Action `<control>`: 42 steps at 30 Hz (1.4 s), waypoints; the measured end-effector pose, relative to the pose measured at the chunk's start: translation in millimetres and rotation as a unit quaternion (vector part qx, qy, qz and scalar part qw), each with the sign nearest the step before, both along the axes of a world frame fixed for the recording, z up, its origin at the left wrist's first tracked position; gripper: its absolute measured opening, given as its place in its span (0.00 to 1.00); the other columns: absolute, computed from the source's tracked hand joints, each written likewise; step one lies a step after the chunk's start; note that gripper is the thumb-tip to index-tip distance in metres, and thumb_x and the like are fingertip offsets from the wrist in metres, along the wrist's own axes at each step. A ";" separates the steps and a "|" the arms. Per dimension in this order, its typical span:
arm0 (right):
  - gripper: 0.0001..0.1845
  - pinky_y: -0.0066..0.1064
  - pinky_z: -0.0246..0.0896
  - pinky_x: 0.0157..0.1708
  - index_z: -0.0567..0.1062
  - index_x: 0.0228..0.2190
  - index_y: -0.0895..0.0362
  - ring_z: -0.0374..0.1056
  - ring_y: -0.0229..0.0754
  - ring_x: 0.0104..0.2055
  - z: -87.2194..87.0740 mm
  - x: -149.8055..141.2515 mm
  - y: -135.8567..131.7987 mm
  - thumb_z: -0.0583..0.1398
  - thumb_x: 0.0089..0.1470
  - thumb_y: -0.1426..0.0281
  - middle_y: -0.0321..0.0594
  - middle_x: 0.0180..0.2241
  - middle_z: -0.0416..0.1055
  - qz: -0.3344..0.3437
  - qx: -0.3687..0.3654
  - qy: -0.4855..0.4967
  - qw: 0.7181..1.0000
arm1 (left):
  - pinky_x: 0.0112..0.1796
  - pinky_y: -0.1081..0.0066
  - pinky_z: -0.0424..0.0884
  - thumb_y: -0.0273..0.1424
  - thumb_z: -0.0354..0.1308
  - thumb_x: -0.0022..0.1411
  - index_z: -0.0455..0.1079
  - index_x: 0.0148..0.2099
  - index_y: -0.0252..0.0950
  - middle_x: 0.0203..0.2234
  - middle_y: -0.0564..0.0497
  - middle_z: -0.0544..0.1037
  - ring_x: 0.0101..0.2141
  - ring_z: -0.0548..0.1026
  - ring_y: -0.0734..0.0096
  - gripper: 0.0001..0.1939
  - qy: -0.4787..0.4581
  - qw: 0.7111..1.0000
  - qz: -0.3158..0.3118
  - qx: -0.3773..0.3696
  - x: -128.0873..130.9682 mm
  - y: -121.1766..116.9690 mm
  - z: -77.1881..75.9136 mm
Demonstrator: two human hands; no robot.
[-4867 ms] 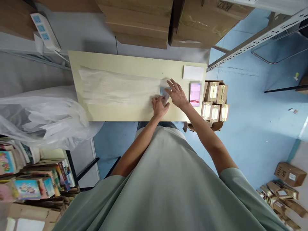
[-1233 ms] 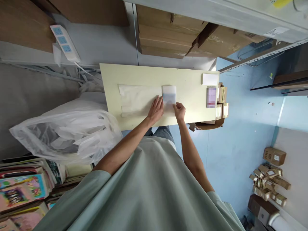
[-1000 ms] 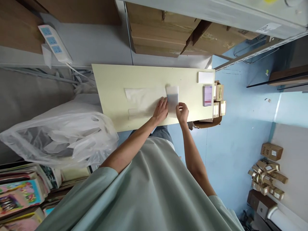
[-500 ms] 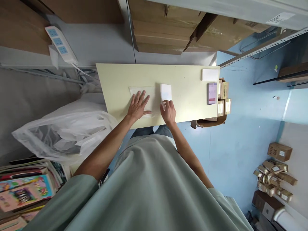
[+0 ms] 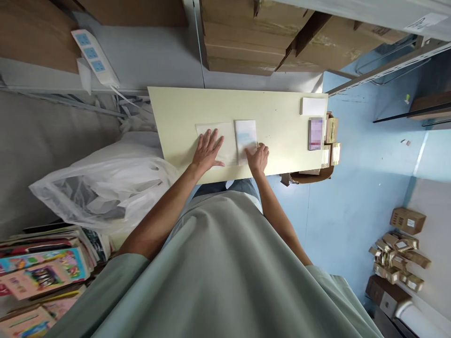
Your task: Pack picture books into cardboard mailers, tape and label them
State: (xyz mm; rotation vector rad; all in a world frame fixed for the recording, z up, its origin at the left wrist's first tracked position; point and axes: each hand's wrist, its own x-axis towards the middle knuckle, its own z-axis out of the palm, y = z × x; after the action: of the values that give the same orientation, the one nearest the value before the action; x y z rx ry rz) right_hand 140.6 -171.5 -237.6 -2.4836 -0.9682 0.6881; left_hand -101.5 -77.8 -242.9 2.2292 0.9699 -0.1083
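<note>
A thin pale sheet of paper [image 5: 229,131] lies on the cream table [image 5: 282,159]. My left hand [image 5: 207,149] rests flat on it, fingers spread and holding nothing. To the right is a white paper panel [image 5: 245,129] with faint blue print, its left side along the sheet. Whether it is a flap of that sheet or a separate piece, I cannot tell. My right hand [image 5: 258,158] is at the panel's lower right edge, thumb on top and fingers curled along the side. The fingertips are partly hidden.
Near the table's right end lie a white box [image 5: 313,106] and a purple box [image 5: 315,134]. A plastic bag [image 5: 105,188] of white scraps is at left, above stacked books [image 5: 45,277]. Cartons [image 5: 243,42] and a power strip [image 5: 95,58] are beyond the far edge.
The printed panel has swung outward to the right and now lies wider and flatter. My right hand moved right with its edge. My left hand stays on the sheet.
</note>
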 end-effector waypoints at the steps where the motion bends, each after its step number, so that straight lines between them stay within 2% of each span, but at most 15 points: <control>1: 0.29 0.62 0.67 0.66 0.71 0.57 0.56 0.65 0.66 0.65 -0.5 1.7 2.1 0.73 0.60 0.61 0.60 0.58 0.70 -0.018 -0.014 0.008 1.000 | 0.76 0.27 0.32 0.59 0.81 0.55 0.43 0.87 0.34 0.84 0.27 0.38 0.82 0.31 0.27 0.75 0.002 1.000 -0.002 0.002 0.0 0.1 -0.1; 5: 0.23 0.56 0.70 0.61 0.73 0.46 0.53 0.71 0.64 0.59 1.0 5.5 13.2 0.75 0.54 0.63 0.57 0.53 0.73 -0.034 -0.066 0.045 0.996 | 0.76 0.27 0.32 0.59 0.82 0.52 0.45 0.87 0.33 0.84 0.25 0.38 0.82 0.33 0.25 0.76 -0.001 1.000 -0.005 0.006 -0.2 0.2 -0.6; 8: 0.15 0.48 0.73 0.52 0.72 0.42 0.51 0.75 0.58 0.50 8.9 13.1 14.5 0.70 0.59 0.62 0.50 0.47 0.76 0.002 -0.076 0.082 0.994 | 0.76 0.26 0.32 0.60 0.81 0.52 0.43 0.87 0.32 0.83 0.24 0.38 0.82 0.32 0.24 0.78 -0.009 1.000 0.005 0.001 2.0 -2.0 -0.5; 11: 0.06 0.43 0.70 0.46 0.72 0.41 0.51 0.75 0.54 0.43 20.8 29.2 8.2 0.62 0.65 0.63 0.47 0.42 0.79 0.049 -0.069 0.087 0.993 | 0.76 0.26 0.30 0.61 0.81 0.51 0.41 0.87 0.33 0.83 0.24 0.37 0.82 0.30 0.25 0.79 -0.016 1.000 0.011 -0.010 12.6 -9.1 0.3; 14: 0.07 0.42 0.68 0.46 0.73 0.42 0.52 0.74 0.53 0.43 33.3 51.3 1.1 0.59 0.65 0.63 0.50 0.45 0.81 0.066 -0.065 0.043 0.995 | 0.76 0.28 0.30 0.60 0.80 0.53 0.41 0.87 0.32 0.84 0.25 0.37 0.82 0.31 0.27 0.77 -0.019 1.000 0.011 -0.019 34.6 -21.4 2.0; 19: 0.08 0.41 0.67 0.46 0.76 0.43 0.54 0.73 0.52 0.43 50.6 84.7 -5.7 0.59 0.66 0.64 0.52 0.48 0.80 0.044 -0.065 -0.054 0.995 | 0.78 0.31 0.33 0.54 0.78 0.60 0.40 0.87 0.27 0.83 0.25 0.36 0.82 0.32 0.31 0.72 -0.017 0.999 0.044 -0.010 77.4 -44.1 6.7; 23: 0.11 0.41 0.67 0.45 0.78 0.45 0.55 0.73 0.50 0.42 60.8 92.9 -9.6 0.57 0.68 0.66 0.51 0.49 0.79 0.057 -0.044 -0.079 0.994 | 0.78 0.33 0.36 0.49 0.78 0.63 0.42 0.86 0.26 0.83 0.25 0.37 0.83 0.34 0.32 0.68 -0.020 0.998 0.057 -0.007 88.9 -49.1 8.1; 27: 0.14 0.40 0.68 0.43 0.79 0.49 0.55 0.74 0.50 0.44 68.3 78.7 -12.7 0.55 0.71 0.68 0.51 0.50 0.78 0.087 -0.032 -0.093 0.991 | 0.78 0.33 0.36 0.49 0.78 0.64 0.42 0.87 0.27 0.83 0.25 0.37 0.83 0.35 0.32 0.67 -0.030 0.998 0.056 -0.005 76.4 -41.3 6.7; 32: 0.15 0.37 0.70 0.43 0.77 0.55 0.53 0.76 0.49 0.48 70.1 37.4 -13.5 0.54 0.75 0.65 0.50 0.51 0.77 0.131 -0.005 -0.073 0.989 | 0.77 0.29 0.32 0.53 0.75 0.65 0.40 0.87 0.28 0.84 0.26 0.39 0.83 0.35 0.31 0.68 -0.045 0.998 0.052 -0.014 57.8 -33.0 6.9; 37: 0.14 0.37 0.73 0.46 0.75 0.57 0.53 0.76 0.49 0.50 53.5 -8.8 -4.1 0.56 0.76 0.66 0.49 0.53 0.77 0.170 -0.028 -0.033 0.984 | 0.79 0.32 0.33 0.56 0.73 0.66 0.41 0.87 0.24 0.83 0.26 0.41 0.83 0.38 0.32 0.68 -0.061 0.997 0.049 -0.008 49.5 -31.5 7.2; 42: 0.15 0.40 0.75 0.48 0.74 0.59 0.54 0.74 0.55 0.59 30.6 -38.7 8.1 0.56 0.77 0.67 0.53 0.59 0.75 0.191 -0.090 -0.038 0.977 | 0.79 0.34 0.33 0.53 0.72 0.67 0.39 0.86 0.23 0.83 0.26 0.41 0.83 0.40 0.35 0.67 -0.064 0.997 0.034 -0.005 40.7 -28.7 0.8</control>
State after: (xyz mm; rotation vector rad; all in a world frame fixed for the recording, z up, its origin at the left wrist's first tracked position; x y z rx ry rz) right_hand 101.9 -163.4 -207.0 -2.5144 -1.4983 0.8345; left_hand -60.8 -106.5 -242.2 2.1625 0.9721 0.0610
